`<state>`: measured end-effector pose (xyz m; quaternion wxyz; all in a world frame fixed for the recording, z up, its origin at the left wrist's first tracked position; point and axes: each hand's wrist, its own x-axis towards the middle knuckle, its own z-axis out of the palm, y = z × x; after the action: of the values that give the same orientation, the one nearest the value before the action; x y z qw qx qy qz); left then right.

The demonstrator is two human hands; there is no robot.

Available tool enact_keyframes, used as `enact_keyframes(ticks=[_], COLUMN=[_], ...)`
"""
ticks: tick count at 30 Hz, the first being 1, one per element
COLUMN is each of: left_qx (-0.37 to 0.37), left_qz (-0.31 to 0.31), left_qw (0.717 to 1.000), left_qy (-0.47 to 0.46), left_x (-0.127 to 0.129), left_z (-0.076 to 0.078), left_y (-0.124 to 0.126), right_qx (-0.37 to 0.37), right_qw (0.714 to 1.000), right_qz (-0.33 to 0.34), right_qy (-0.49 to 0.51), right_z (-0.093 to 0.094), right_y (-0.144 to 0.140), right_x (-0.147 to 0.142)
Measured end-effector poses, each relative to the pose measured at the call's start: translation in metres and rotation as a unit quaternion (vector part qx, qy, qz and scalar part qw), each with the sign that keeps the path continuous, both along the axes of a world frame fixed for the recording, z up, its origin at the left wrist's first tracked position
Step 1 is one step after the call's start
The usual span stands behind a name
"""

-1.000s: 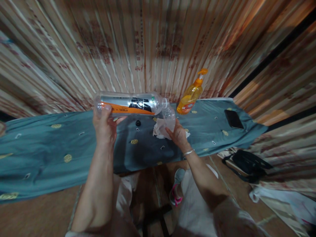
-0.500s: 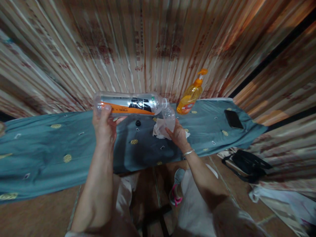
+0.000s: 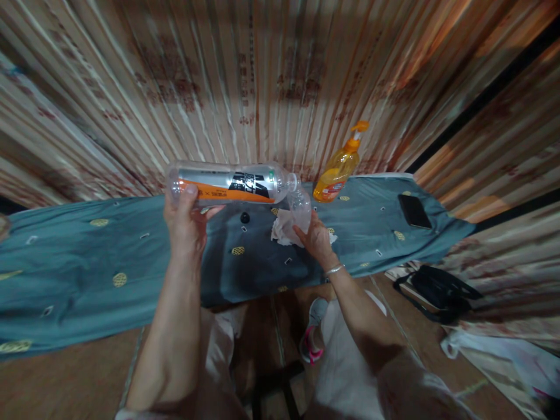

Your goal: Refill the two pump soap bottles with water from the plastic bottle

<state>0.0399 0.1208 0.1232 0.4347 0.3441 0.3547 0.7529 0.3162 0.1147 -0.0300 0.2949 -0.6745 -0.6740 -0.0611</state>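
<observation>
My left hand [image 3: 186, 216] is wrapped round the base end of a clear plastic bottle [image 3: 227, 182] with a silver, black and orange label. The bottle lies nearly level in the air, its uncapped neck pointing right. At its mouth is a clear plastic cup [image 3: 300, 209], tilted, which my right hand [image 3: 318, 239] grips from the right. Crumpled white tissue [image 3: 282, 228] shows behind and beside the cup. A small black cap [image 3: 245, 217] rests on the cloth below the bottle. Whether liquid is flowing I cannot make out.
A pump bottle of orange liquid [image 3: 336, 172] stands at the table's back edge. A black phone [image 3: 413, 211] lies on the right of the teal patterned tablecloth [image 3: 144, 262]. Curtains [image 3: 210, 87] hang behind. A black bag [image 3: 441, 291] is at the lower right.
</observation>
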Motion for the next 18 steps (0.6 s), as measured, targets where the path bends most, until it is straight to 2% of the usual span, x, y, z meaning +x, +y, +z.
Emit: enact_keyframes(ticks=[18], left_qx=[0.002], left_qz=[-0.004], left_qw=[1.000], left_qy=[-0.010], left_x=[0.0008], left_z=[0.0027], left_y=[-0.0009], right_qx=[0.009], right_qw=[1.000], right_qz=[-0.003], right_qy=[0.002], right_z=[-0.0007], right_y=[0.0004], right_x=[-0.0006])
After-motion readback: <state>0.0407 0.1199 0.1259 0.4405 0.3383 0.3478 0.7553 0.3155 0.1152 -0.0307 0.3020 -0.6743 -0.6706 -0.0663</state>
